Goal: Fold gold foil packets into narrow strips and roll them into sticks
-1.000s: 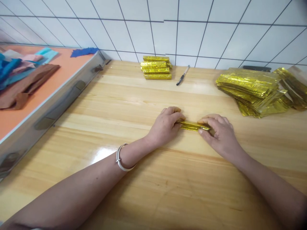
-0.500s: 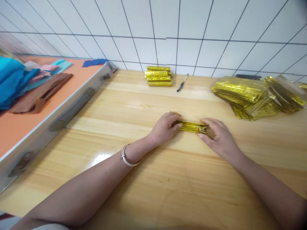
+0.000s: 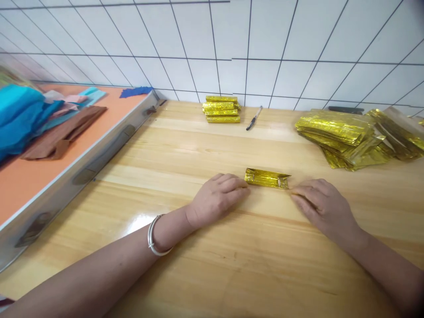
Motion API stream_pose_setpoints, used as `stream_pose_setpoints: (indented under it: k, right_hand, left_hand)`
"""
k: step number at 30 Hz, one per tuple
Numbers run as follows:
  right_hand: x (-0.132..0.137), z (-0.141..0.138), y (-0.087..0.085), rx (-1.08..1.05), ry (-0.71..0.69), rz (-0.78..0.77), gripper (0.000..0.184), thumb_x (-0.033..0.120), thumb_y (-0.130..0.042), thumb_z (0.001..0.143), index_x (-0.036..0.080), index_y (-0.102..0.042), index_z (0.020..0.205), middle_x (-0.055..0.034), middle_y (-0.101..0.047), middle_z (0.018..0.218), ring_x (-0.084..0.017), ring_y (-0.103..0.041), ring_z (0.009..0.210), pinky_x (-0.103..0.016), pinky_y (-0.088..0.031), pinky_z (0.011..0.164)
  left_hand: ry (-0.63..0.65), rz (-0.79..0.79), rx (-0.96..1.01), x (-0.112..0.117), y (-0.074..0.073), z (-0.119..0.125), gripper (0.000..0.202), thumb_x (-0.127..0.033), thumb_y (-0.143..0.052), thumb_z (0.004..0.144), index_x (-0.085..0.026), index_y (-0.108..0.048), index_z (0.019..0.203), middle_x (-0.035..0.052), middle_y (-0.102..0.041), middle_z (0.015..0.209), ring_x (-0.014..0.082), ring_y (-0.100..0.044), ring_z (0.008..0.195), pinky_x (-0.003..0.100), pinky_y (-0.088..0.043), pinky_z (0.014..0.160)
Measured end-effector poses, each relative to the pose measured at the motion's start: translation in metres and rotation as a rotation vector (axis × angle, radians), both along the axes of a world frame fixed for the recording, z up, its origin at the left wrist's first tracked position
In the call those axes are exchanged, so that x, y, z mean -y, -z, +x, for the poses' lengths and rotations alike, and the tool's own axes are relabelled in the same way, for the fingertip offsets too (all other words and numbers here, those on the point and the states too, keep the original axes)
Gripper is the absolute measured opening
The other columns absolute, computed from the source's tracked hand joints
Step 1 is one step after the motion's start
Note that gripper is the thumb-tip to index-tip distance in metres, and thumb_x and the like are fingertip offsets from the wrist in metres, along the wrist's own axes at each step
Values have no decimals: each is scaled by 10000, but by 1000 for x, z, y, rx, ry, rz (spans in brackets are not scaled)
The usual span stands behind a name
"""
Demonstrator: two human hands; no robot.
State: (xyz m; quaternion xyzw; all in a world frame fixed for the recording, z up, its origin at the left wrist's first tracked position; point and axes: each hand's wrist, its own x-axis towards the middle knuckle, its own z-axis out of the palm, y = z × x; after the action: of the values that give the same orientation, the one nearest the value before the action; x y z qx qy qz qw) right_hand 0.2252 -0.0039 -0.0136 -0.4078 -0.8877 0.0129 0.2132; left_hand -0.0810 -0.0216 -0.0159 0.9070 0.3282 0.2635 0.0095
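Note:
A strip of gold foil paper [image 3: 266,178], folded into a shallow trough with raised sides and pointed end flaps, lies on the wooden table. My left hand [image 3: 217,197] is at its left end, thumb and fingertips closed at the lower left corner; the exact grip is partly hidden. To the right of the strip, my right hand [image 3: 323,207] is slightly blurred, its bent fingers a little apart and the tips just off the lower right corner. Farther back, several rolled gold foil pieces [image 3: 221,112] are stacked near the wall.
A pen [image 3: 254,118] lies right of the rolled pieces. Flat gold foil sheets [image 3: 334,126] are piled at the back right, with a dark object [image 3: 346,110] behind. At left, an orange-topped case [image 3: 99,132] with latches carries blue crepe paper [image 3: 20,115] and brown paper [image 3: 64,134].
Both hands have drawn back toward me and outward, uncovering more of the folded foil. My right hand has come off the foil's right end. The view has tilted slightly upward.

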Motion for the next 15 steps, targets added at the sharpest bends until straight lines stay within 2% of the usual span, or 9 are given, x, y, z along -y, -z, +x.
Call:
stream_pose_setpoints:
  k: [3,7,11,15]
  right_hand:
    - [1,-2,3,61,-38,74,214,223,-549,866,225,-619,1068,-47,-666,1023,-217,-588,916,-381,-461,793]
    - [1,-6,3,108,-67,88,251,202,-523,879,241,-616,1109,-52,-664,1063,-222,-585,949,-382,-463,799]
    - [-1,-8,5,131,-63,59,279,221,-507,890,224,-605,1151,-62,-658,1093,-232,-571,995,-396,-462,827]
    - [-4,-9,6,146,-53,27,288,256,-493,899,208,-609,1158,-83,-639,1122,-238,-559,1014,-405,-463,834]
  left_hand:
    - [23,61,-141,-6,2,3,300,-164,-472,898,-187,-563,1183,79,-615,1194,207,-559,1040,338,-459,841]
    - [-56,-31,-184,-11,5,7,395,-168,-459,902,-185,-485,1296,69,-535,1324,217,-508,1132,350,-443,906]
    - [-105,-108,-211,-10,7,10,408,-216,-427,930,-184,-451,1336,69,-517,1340,229,-485,1162,371,-427,938]
    - [-136,-149,-191,-14,6,12,382,-258,-427,938,-200,-483,1311,78,-535,1304,223,-503,1115,377,-438,919]
